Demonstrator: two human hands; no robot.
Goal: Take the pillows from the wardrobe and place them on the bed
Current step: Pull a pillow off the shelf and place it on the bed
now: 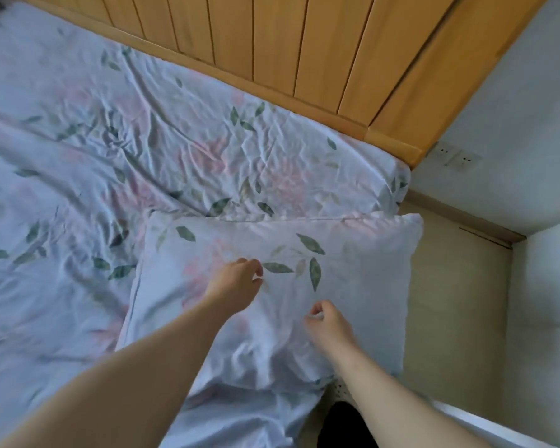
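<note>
**A pillow at the edge of the bed, with two hands on it**

A big soft pillow (272, 305) lies at the near right edge of the bed (78, 163). Part of it sticks out past the side of the bed, over the floor (453, 305). The pillow has pink flowers and green leaves on it, just like the wrinkly sheet (162, 130) under it.

The left hand (236, 282) is on the middle of the pillow. Its fingers curl down and its grip is narrow, but I cannot tell if it pinches the cloth or only touches it.

The right hand (328, 323) is on the pillow too, a bit nearer and to the right. Its grip is tight, with a small bunch of the pillow cloth pinched between the thumb and fingers. The cloth is crumpled between the two arms.

A wooden headboard (272, 43) stands at the far end of the bed. On the wall beside it are white plugs (456, 156).
</note>
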